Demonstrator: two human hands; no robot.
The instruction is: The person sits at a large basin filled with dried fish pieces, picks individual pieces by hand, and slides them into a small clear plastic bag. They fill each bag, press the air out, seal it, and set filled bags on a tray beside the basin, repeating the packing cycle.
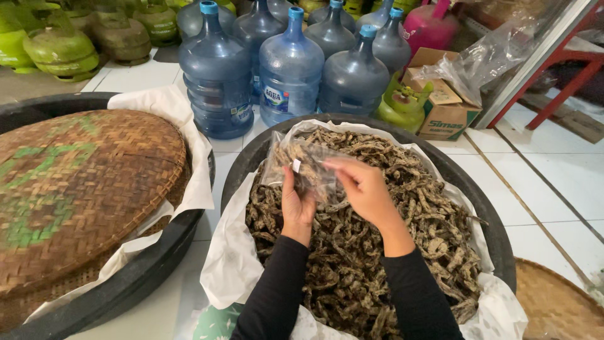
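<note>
My left hand (296, 204) grips a small clear plastic bag (302, 165) partly filled with brown dried strips, holding it from below. My right hand (365, 189) pinches the bag's upper right edge with its fingertips. Both hands hover over a big black basin (497, 233) lined with white paper and heaped with dried brown strips (377, 252). Black sleeves cover both forearms.
A second black basin (157, 264) on the left is covered by a round woven bamboo tray (82, 182). Several blue water jugs (289, 69) and green gas cylinders (60, 50) stand behind. A cardboard box (443, 107) sits right of the jugs; another woven tray (553, 302) lies at bottom right.
</note>
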